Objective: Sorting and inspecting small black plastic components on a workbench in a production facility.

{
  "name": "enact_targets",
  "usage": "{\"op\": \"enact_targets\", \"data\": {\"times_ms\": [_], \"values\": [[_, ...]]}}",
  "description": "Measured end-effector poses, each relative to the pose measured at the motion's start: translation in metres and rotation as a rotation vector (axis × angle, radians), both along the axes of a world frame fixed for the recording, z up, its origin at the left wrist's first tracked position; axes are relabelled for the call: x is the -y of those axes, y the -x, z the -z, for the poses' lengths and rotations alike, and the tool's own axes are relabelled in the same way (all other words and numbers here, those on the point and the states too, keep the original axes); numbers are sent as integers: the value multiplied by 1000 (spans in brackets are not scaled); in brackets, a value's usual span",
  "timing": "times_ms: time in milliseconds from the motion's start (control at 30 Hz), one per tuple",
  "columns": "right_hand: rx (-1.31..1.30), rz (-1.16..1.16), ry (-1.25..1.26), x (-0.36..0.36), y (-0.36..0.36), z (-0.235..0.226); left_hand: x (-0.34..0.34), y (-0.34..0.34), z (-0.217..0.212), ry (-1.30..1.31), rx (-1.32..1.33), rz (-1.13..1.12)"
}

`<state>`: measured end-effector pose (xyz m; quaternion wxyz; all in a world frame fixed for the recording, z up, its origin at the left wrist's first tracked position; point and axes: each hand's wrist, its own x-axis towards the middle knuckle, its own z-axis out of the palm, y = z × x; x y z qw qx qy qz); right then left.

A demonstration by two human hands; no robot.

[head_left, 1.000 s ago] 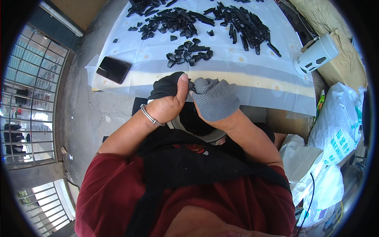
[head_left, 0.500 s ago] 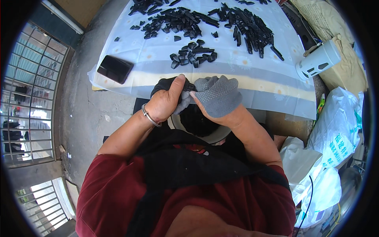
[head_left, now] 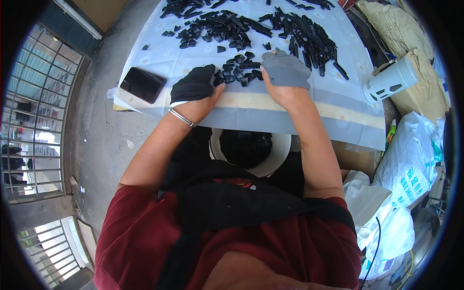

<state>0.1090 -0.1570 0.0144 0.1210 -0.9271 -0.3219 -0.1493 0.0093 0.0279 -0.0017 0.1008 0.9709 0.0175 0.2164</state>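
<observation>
Both hands rest at the small pile of short black plastic pieces [head_left: 238, 69] near the table's front edge. My left hand [head_left: 197, 86], in a black fingerless glove with a silver bangle at the wrist, curls its fingers round a small black plastic piece at the pile's left side. On the opposite side lies my right hand [head_left: 286, 71], in a grey dotted glove, its thumb apart from the fingers beside the pieces; its fingertips are partly hidden. Below the table edge, a pale round bucket [head_left: 286, 147] by my lap contains black pieces.
Farther back are larger heaps of black plastic parts, one in the middle [head_left: 222, 29] and one of long strips [head_left: 309, 36] to the right. A dark phone [head_left: 142, 84] lies at left. At right stand a white cup [head_left: 390, 79] and plastic bags [head_left: 408, 162].
My hands were together above the bucket with a dark piece between them. They have parted and moved forward onto the table, one to each side of the small pile.
</observation>
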Motion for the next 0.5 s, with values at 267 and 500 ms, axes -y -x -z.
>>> {"op": "enact_targets", "data": {"times_ms": [267, 500], "values": [[-54, 7, 201, -39, -15, -1, 1, -21, 14, 114, -59, 7], [74, 91, -44, -21, -13, 0, -28, -19, 37, 566, 213, 92]]}}
